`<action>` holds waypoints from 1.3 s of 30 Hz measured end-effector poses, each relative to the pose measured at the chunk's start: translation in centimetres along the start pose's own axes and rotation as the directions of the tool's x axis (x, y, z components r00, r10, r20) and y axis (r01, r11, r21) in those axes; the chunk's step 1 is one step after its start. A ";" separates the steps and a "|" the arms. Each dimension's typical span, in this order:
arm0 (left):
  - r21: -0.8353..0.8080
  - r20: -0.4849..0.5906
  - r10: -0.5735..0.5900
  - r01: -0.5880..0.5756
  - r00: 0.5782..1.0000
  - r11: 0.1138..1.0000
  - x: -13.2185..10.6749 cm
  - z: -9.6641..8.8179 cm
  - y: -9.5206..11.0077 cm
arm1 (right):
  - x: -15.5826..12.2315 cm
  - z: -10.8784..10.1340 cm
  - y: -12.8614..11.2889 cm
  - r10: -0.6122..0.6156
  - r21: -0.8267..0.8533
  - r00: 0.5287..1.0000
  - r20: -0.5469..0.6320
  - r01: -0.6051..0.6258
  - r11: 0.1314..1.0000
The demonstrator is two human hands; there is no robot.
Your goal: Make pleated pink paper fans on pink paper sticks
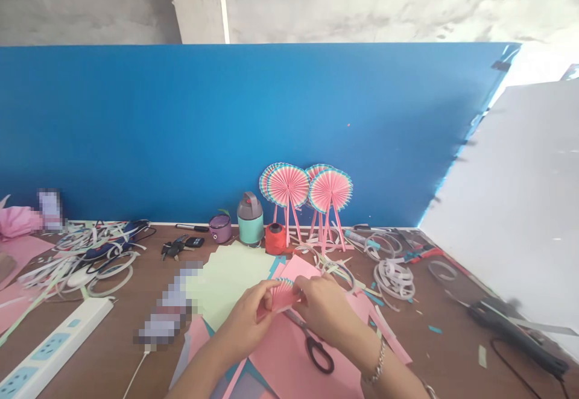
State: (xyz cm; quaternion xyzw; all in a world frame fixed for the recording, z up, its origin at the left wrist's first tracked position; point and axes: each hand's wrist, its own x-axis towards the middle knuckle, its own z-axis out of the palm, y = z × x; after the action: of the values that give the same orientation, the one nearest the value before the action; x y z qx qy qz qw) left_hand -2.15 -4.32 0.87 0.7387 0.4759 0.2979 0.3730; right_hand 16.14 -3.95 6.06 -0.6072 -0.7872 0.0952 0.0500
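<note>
Both my hands hold a small pleated pink paper fan piece (283,295) with a blue edge, low over the desk. My left hand (246,319) pinches its left side with closed fingers. My right hand (322,306) grips its right side, fingers curled, a bracelet on that wrist. Under the hands lie pink paper sheets (294,357) and black-handled scissors (312,342). A stack of pale green sheets (226,278) lies just left of the hands.
Finished pink paper fans on sticks (307,191) lean on the blue partition (226,128). Nearby stand a mint bottle (250,219), a purple cup (220,228) and a red thread spool (275,239). Paper-strip scraps (90,254), a power strip (49,348) and a glue gun (511,326) lie around.
</note>
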 end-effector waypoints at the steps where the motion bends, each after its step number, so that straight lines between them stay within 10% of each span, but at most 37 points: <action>1: 0.000 0.001 0.002 -0.002 1.000 1.000 0.0 0.0 0.0 | 0.0 0.0 0.1 -0.010 0.002 1.000 0.001 0.010 1.000; 39: 0.010 0.030 0.005 -0.005 1.000 1.000 0.0 -0.3 -0.3 | 0.6 1.3 1.9 -0.250 -0.090 0.967 -0.043 0.246 0.965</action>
State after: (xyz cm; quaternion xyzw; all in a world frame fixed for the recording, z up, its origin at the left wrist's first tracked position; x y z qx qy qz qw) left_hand -2.53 -4.15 0.79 0.7461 0.4697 0.2855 0.3756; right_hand 17.51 -3.07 4.40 -0.5079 -0.8587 0.0386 0.0571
